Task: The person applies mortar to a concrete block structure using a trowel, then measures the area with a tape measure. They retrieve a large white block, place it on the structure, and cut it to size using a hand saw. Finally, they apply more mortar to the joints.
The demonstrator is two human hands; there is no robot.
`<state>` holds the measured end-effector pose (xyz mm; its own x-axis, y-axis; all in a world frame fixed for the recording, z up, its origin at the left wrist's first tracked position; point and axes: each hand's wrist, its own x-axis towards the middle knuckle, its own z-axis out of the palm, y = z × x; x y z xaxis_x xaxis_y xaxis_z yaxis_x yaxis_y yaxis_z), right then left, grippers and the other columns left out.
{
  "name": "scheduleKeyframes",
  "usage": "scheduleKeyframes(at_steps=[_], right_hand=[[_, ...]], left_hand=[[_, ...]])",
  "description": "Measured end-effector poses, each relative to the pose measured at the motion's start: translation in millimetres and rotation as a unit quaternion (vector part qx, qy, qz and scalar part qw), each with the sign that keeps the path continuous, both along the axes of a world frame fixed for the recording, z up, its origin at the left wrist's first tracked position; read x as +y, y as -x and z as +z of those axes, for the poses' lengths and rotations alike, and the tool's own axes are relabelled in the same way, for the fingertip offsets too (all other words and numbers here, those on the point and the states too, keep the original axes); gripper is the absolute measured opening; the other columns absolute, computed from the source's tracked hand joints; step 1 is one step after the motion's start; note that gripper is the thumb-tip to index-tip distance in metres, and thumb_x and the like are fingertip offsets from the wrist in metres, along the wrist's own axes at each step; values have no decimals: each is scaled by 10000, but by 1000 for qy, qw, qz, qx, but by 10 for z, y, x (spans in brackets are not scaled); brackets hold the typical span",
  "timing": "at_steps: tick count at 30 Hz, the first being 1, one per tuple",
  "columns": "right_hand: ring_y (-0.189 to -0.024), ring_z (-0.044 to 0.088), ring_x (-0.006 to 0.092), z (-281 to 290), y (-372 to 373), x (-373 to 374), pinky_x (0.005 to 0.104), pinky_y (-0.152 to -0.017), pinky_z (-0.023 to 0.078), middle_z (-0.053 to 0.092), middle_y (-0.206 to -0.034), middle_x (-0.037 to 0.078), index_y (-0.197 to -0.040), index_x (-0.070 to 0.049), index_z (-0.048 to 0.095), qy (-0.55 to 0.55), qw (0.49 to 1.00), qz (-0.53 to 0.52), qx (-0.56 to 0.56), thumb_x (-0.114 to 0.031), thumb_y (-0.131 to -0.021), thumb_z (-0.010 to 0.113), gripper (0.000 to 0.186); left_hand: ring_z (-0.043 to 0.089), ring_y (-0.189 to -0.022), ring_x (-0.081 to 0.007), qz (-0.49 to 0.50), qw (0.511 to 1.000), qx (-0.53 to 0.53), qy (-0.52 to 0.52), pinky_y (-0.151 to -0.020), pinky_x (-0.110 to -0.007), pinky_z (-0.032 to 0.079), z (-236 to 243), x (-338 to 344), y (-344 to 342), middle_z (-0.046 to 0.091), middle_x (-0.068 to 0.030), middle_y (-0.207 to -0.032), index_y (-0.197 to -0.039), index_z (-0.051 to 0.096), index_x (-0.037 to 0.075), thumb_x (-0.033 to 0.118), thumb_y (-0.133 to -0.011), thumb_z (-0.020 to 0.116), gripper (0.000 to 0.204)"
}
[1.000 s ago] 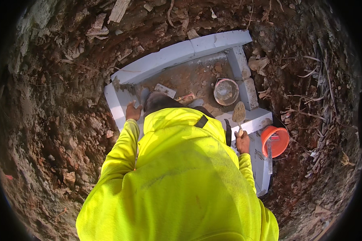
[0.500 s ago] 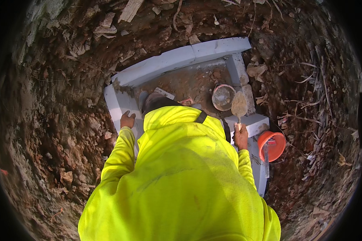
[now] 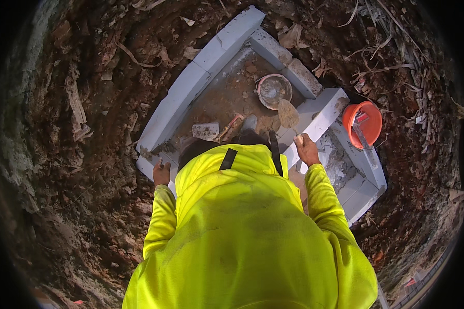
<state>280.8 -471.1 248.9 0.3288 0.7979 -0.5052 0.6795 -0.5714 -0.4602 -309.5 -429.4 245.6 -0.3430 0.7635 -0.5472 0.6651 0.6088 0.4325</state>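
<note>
A trowel (image 3: 288,114) is in my right hand (image 3: 308,150), its handle gripped and its rounded, mortar-smeared blade pointing forward. The blade is above the inner edge of a pale block (image 3: 325,114) on the right, near a round bucket (image 3: 274,91) with greyish residue inside. My left hand (image 3: 161,173) is at the left corner of the pale block wall (image 3: 183,95), its fingers slightly apart. Whether it presses on the block I cannot tell. One of my shoes (image 3: 249,122) shows on the dirt inside the enclosure.
An orange bucket (image 3: 363,126) with a long flat tool in it stands outside the right wall. A loose block piece (image 3: 205,131) and a reddish-handled tool (image 3: 230,126) lie by my feet. Rough soil (image 3: 87,170) with roots and debris surrounds the walls.
My view and body have turned, so the enclosure appears rotated. The trowel stays in my right hand, now nearer the inside of the right-hand block. My left hand remains by the left wall.
</note>
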Motion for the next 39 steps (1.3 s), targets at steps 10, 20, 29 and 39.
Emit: scheduleKeyframes(at_steps=[10,20,29,39], right_hand=[[-955,651,445,-1800,-357,503,527,-842,517,675,-981,272,-1136,-24,542,157,987,-12,-16,-347,-951,523,373],[-830,684,351,-3896,-993,928,432,-736,539,685,-933,232,-1139,12,574,175,980,-91,-5,-323,-961,538,381],[-532,554,103,-3101,486,617,250,-465,452,554,-722,26,-925,-72,520,-10,726,-599,338,-364,-991,558,302],[-534,492,46,-2863,745,232,204,-453,396,532,-682,-1,-921,-82,471,-52,634,-671,381,-248,-1013,534,199]], left_hand=[[472,-1304,-380,-252,967,-10,38,-1086,-399,372,-218,1503,-879,469,-262,-1415,-1397,444,-43,175,-906,633,569],[627,-971,-291,-414,890,50,-184,-864,-352,505,-1691,2929,-2173,618,-170,-1107,-1272,567,-11,48,-889,616,391],[657,-924,-342,-540,830,-96,-96,-787,-431,528,-4119,2173,-4895,644,-124,-1032,-1138,661,99,191,-806,712,349],[683,-882,-337,-622,759,17,-192,-720,-466,559,-5629,1917,-6293,642,-129,-1006,-985,611,77,213,-752,746,302]])
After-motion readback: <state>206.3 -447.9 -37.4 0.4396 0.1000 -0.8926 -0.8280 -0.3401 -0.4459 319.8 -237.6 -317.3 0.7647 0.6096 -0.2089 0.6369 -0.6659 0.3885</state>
